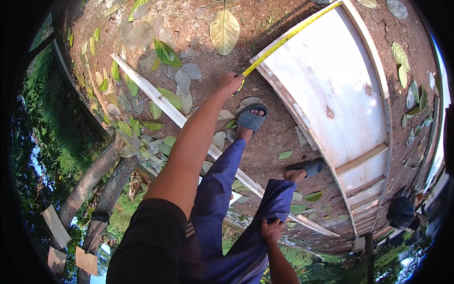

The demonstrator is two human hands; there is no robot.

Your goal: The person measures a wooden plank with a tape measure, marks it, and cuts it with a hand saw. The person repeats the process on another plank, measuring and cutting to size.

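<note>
One tape [293, 33] (left hand [230, 84]), one panel [326, 83]

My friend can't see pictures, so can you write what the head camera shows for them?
A person's left hand holds a yellow tape measure stretched along one end of a long, pale wooden panel. The right hand rests on a blue trouser leg, and leaves dot the brown ground around dark sandals.
</note>
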